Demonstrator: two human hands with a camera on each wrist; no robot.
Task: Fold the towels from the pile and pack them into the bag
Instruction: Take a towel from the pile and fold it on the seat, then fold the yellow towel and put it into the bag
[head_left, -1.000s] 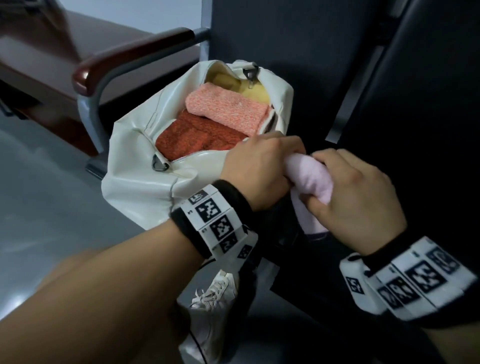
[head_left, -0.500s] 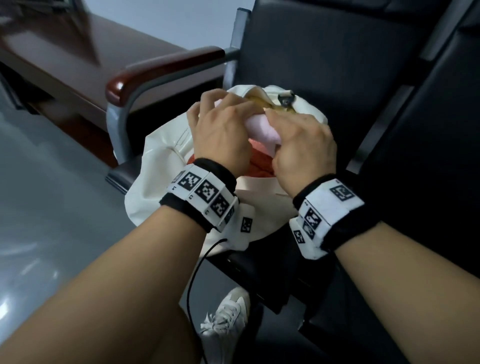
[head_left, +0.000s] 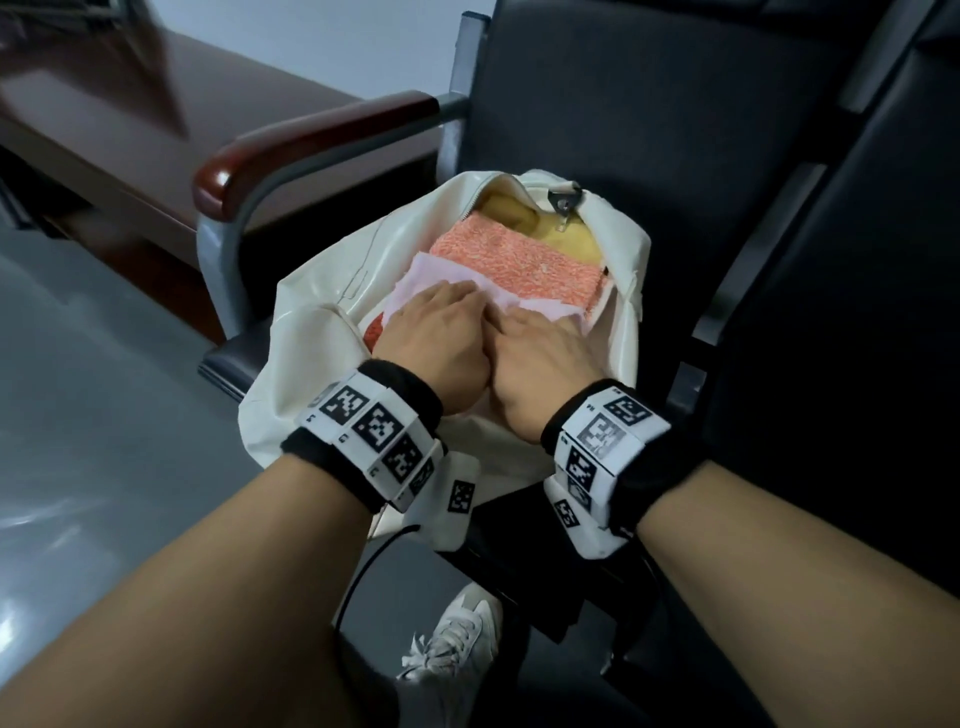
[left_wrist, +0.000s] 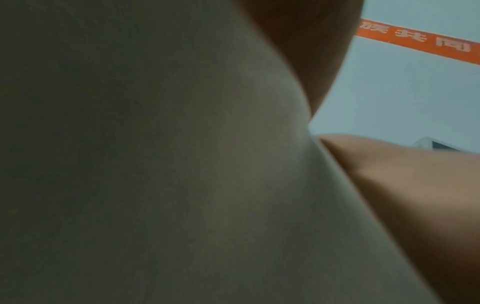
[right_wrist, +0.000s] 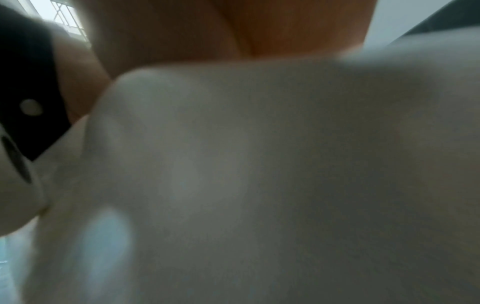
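Dim, cool light; both wrist views blurred, head view sharp.

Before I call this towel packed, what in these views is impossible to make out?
- Red towel: head view, mostly buried under the pale pink towel and left hand.
- Yellow item at the far end of the white bag: partly under the salmon pink towel.
- Both wrist views: only blurred bag fabric up close.
- Towel pile: outside every view.
- Right hand: fingertips not clearly visible.
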